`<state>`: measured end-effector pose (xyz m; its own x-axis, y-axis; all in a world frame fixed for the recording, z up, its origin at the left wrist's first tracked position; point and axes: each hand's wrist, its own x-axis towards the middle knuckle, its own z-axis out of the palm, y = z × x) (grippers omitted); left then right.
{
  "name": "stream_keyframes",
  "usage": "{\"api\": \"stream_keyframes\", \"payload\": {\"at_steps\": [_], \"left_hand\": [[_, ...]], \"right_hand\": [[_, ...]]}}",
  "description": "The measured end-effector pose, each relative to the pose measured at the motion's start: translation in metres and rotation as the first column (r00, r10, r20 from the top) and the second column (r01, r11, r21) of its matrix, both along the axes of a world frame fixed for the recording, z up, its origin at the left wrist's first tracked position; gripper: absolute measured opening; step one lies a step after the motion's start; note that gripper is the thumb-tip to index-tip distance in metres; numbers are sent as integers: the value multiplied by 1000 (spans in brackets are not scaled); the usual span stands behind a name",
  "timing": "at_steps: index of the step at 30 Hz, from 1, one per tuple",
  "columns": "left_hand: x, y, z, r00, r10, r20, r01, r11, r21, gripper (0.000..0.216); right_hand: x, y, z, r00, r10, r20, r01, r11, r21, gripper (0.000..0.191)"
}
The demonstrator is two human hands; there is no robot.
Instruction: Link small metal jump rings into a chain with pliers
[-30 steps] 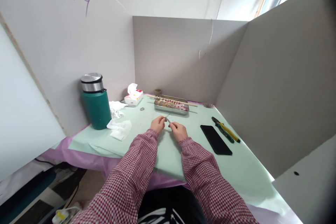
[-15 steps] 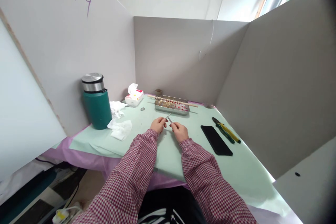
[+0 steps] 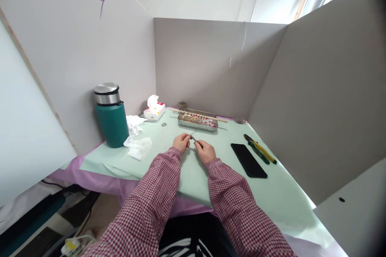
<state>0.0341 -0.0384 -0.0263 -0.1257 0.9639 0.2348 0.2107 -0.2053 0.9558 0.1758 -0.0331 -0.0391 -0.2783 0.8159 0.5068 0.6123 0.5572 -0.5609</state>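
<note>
My left hand (image 3: 181, 142) is closed in a pinch above the middle of the table, its fingertips on something too small to make out. In my right hand (image 3: 205, 151) is a slim pair of silver tweezers (image 3: 194, 139), pointing up and left. The tips of the tweezers meet the fingertips of my left hand. Just beyond, some tiny pale bits (image 3: 194, 131) lie on the green cloth. A metal tray (image 3: 197, 127) of red, white and golden beads stands behind my hands, with a wooden stick (image 3: 221, 120) lying across it.
To the right lie a black phone (image 3: 249, 160) and yellow-green pliers (image 3: 261, 150). A green flask (image 3: 112, 124), crumpled tissues (image 3: 139, 147) and a tissue pack (image 3: 154, 111) stand left. A roll of tape (image 3: 182, 105) is behind the tray. Grey partitions (image 3: 205, 60) enclose the table.
The tweezers have shifted slightly left, so their tips now reach my left fingertips. Both hands otherwise stay almost in place.
</note>
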Motion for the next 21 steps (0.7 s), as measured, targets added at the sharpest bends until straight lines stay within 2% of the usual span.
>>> {"api": "stream_keyframes", "payload": {"at_steps": [5,12,16,21], "left_hand": [[-1,2,-3,999,10,-34,-10,1000,-7,25],[0,4,-4,998,-4,58,10,996,-91,30],[0,2,-2,999,-30,-31,27,995,-92,26],[-3,1,0,970,113,-215,-108,994,32,22]], "right_hand": [[0,-2,1,998,-39,42,39,999,0,30],[1,1,0,995,-100,18,100,995,3,32],[2,2,-2,996,-86,24,86,996,18,32],[-2,1,0,992,-108,69,105,993,44,29]]}}
